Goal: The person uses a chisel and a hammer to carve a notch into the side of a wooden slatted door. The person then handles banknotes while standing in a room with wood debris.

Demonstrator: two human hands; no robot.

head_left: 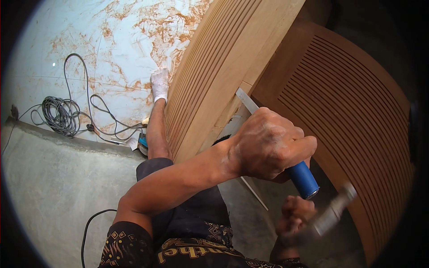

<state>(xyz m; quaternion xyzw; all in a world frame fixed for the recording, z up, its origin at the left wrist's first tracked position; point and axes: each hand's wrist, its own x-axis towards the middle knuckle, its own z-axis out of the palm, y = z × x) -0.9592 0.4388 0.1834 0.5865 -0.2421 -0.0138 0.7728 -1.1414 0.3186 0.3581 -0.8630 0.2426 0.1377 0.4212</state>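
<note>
My left hand is wrapped round a chisel with a blue handle. The chisel's flat metal blade slants up and left, its tip at a cut recess in the edge of a slatted wooden door panel. From below, my right hand grips a hammer, whose metal head is smeared by motion. The hammer head is right of and below the butt of the chisel handle, apart from it. The hammer's handle is mostly hidden by blur and my fist.
A second, darker slatted panel stands to the right. My white-socked foot rests on dusty sheeting beside the near panel. A coiled grey cable and a blue power tool lie at left. A thin pale strip lies on the concrete floor.
</note>
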